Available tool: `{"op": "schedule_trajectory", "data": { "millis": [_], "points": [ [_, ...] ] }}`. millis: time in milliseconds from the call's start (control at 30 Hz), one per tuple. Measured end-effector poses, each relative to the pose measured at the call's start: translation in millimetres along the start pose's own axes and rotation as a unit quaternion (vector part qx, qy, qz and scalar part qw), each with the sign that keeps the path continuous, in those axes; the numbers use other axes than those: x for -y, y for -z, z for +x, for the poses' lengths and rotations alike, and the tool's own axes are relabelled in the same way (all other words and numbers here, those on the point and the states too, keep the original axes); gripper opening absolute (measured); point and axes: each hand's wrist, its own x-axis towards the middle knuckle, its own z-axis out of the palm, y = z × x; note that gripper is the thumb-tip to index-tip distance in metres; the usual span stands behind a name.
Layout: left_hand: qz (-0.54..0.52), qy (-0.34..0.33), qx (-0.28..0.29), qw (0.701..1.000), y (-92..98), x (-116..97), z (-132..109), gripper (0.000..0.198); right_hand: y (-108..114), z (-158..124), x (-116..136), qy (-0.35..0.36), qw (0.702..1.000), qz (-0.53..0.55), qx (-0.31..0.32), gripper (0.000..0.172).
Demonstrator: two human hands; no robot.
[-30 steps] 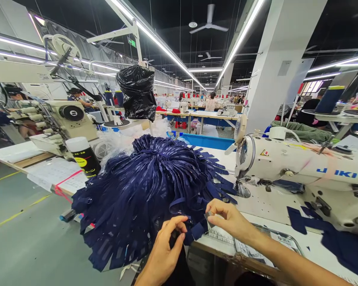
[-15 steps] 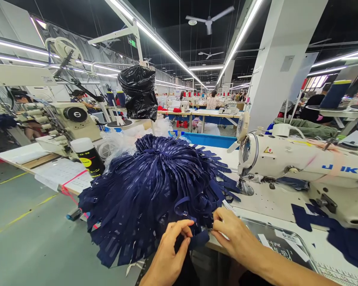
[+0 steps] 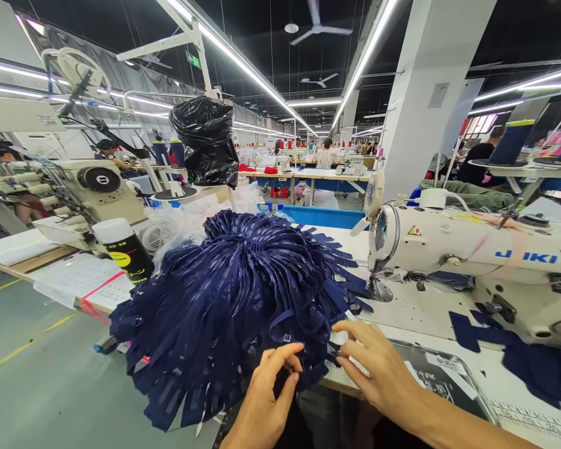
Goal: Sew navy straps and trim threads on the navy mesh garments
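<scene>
A large bundle of navy straps (image 3: 229, 293) hangs over the front of the table, gathered at its top, with small buckles on some straps. At its lower right edge, my left hand (image 3: 271, 390) is curled, thumb and fingers closed on a navy strap (image 3: 314, 375) that runs towards the right. Just across from it, my right hand (image 3: 378, 365) has its index finger lifted, while the thumb and another finger meet at a small dark piece, too small to name. A strap loop with a metal buckle (image 3: 287, 338) lies just above my left fingertips.
A white sewing machine (image 3: 449, 243) stands to the right, with navy fabric pieces (image 3: 518, 346) beside its base. A black spray can (image 3: 124, 249) and another machine (image 3: 98, 187) are on the left. A dark tray (image 3: 442, 374) lies near my right forearm.
My right fingers have spread somewhat from a tighter pinch, with the index finger raised. My left hand stays nearly in place. The whole view has shifted slightly.
</scene>
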Motion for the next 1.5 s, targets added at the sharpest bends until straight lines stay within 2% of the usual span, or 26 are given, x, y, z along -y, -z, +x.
{"op": "schedule_trajectory", "data": {
  "millis": [67, 167, 267, 333, 467, 700, 767, 900, 1067, 1233, 1500],
  "points": [
    [-0.001, -0.006, 0.003, 1.000, -3.4, -3, 2, 0.033, 5, 5, 12, -0.043, 0.995, 0.088, 0.022, 0.015],
    [-0.004, -0.022, 0.005, 1.000, -7.7, -8, 6, 0.033, 0, 15, 26, -0.114, 0.971, 0.182, 0.102, 0.019],
    [-0.010, -0.017, 0.010, 1.000, -8.8, -10, 9, 0.033, -12, 23, 28, -0.166, 0.963, 0.178, 0.117, 0.021],
    [-0.017, 0.010, 0.017, 1.000, -8.4, -10, 11, 0.032, -18, 26, 24, -0.180, 0.963, 0.169, 0.113, 0.021],
    [-0.040, 0.063, 0.027, 0.997, -9.7, -9, 14, 0.033, -20, 28, 17, -0.171, 0.966, 0.154, 0.115, 0.020],
    [-0.108, 0.082, 0.017, 0.991, -13.5, -5, 19, 0.030, -14, 24, 10, -0.094, 0.980, 0.124, 0.127, 0.020],
    [-0.149, 0.096, 0.007, 0.984, -12.1, -5, 21, 0.029, -12, 23, 4, -0.107, 0.977, 0.140, 0.124, 0.020],
    [-0.197, 0.109, -0.004, 0.974, -10.6, -4, 21, 0.027, -10, 22, -8, -0.185, 0.960, 0.173, 0.118, 0.019],
    [-0.202, 0.113, -0.019, 0.973, -12.4, -5, 20, 0.027, -9, 21, -12, -0.206, 0.954, 0.184, 0.117, 0.020],
    [-0.187, 0.107, -0.034, 0.976, -11.7, -8, 20, 0.027, -6, 19, -8, -0.206, 0.951, 0.199, 0.113, 0.021],
    [-0.155, 0.082, -0.044, 0.984, -12.4, -5, 15, 0.027, -1, 15, 4, -0.152, 0.963, 0.215, 0.063, 0.021]
  ]
}}
